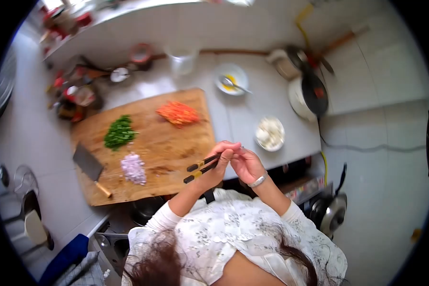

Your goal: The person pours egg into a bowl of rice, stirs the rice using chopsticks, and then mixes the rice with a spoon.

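Note:
My left hand [217, 169] is closed around a pair of dark chopsticks [202, 168] with gold bands; their thick ends point down and left. My right hand [248, 164], with a silver bracelet [258, 179] at the wrist, meets it at the fingertips. Its fingers are pinched near the far end of the chopsticks, and what lies between them is hidden. Both hands are in front of my body, just right of a wooden cutting board [176, 148]. On the board lie chopped greens [119, 132], diced purple onion [133, 168], shredded carrot [178, 113] and a cleaver [88, 162].
Beyond the hands stand a bowl of white food [270, 134] and a bowl of yellow egg [229, 81] with a spoon. A white pot [304, 97] is at the right. Jars [83, 97] crowd the back left. Below the counter's right end is a lidded pan [332, 214].

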Demonstrator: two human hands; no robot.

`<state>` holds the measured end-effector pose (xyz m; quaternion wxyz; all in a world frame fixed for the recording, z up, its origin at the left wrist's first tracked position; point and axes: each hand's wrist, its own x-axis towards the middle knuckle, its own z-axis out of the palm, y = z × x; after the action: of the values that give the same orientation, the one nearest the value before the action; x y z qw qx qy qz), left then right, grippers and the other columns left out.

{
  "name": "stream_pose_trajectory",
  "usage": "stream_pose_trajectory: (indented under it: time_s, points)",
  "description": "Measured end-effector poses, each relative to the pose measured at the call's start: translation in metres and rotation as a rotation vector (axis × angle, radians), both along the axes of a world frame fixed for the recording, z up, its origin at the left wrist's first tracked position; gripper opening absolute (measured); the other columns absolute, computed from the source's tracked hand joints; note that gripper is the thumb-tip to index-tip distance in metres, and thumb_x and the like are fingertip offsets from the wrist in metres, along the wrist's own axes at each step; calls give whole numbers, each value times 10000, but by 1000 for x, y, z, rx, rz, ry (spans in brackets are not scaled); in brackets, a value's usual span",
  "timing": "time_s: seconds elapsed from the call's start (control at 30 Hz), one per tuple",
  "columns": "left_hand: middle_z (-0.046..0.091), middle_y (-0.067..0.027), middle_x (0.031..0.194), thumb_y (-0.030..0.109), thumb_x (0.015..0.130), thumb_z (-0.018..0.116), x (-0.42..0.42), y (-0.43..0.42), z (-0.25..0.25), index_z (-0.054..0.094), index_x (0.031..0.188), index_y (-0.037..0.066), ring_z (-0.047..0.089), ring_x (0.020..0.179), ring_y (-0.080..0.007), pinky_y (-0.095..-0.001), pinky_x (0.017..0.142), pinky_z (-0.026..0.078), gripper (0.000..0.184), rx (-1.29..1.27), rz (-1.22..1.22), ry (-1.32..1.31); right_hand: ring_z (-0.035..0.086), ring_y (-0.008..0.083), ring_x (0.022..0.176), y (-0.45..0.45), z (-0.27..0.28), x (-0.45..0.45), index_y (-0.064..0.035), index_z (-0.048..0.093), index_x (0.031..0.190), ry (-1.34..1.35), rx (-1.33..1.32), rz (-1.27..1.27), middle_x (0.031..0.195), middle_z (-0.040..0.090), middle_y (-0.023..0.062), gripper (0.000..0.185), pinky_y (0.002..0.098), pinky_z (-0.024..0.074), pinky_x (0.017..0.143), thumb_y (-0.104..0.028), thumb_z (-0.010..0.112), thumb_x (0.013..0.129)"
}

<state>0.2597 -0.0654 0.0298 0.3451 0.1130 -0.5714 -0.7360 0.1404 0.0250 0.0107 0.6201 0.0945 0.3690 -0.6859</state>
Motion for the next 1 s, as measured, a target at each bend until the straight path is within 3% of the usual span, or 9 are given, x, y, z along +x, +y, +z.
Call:
stream_pose_trajectory:
  time_s: [0.07,0.2,0.27,0.4,0.43,0.5,0.6,0.77,1.0]
  points:
    - [579,-82,993,171,968,448,-21,39,-13,541,1126,3,557,881,-156,-284,847,434,249,74,7,-87,559,133,776,40,0,-18,-50,511,1098,158,85,2,973,566,50,263,229,496,641,-247,545,927]
    - [633,-119,863,2,835,564,-63,62,-24,551,1066,8,597,787,-289,-367,779,435,231,-624,119,-415,457,117,676,109,12,-64,-72,346,1335,1603,178,227,966,416,50,831,224,439,603,-249,817,673]
    - [626,-122,915,-41,622,612,-87,89,-29,570,1024,-6,599,875,-289,-404,859,429,406,-701,-17,-465,453,124,666,125,52,-83,-82,463,1260,1529,-38,338,864,437,43,738,259,426,581,-285,823,648]
    - [499,-178,1180,59,632,726,-138,132,-37,433,1234,-21,473,1105,-315,-402,963,371,673,-923,-80,-547,557,127,617,140,32,-124,-34,612,931,1723,-36,160,803,536,76,196,280,424,509,-202,656,840]
    - [471,-192,1213,76,649,734,-151,137,-36,395,1262,-19,448,1130,-330,-405,978,356,707,-842,-7,-592,557,126,544,144,36,-134,-18,598,878,1294,123,200,792,541,69,126,273,432,492,-134,558,903]
    - [368,-230,1303,147,718,745,-161,140,-42,259,1335,-7,371,1194,-373,-411,1006,311,800,-746,131,-716,582,118,556,152,36,-167,13,596,868,1409,140,80,797,551,64,154,239,456,518,-110,521,923]
    - [466,-245,1193,89,796,652,-150,130,-76,373,1243,-46,439,1150,-370,-410,976,341,544,-613,439,-852,629,138,613,166,30,-206,27,614,877,1378,184,-10,784,598,76,171,229,473,552,-113,527,921]
    - [594,-182,1006,180,942,471,-155,114,-160,436,1167,-67,574,969,-239,-339,863,432,336,83,236,-1027,649,143,612,139,1,-225,24,624,874,1396,221,135,718,631,87,149,231,476,554,-107,553,890]
    - [642,-145,915,219,944,450,-185,119,-186,463,1094,-75,612,850,-192,-308,793,463,330,143,129,-1048,641,112,626,116,-41,-235,27,643,877,1579,142,344,700,645,62,169,227,494,565,-126,572,886]
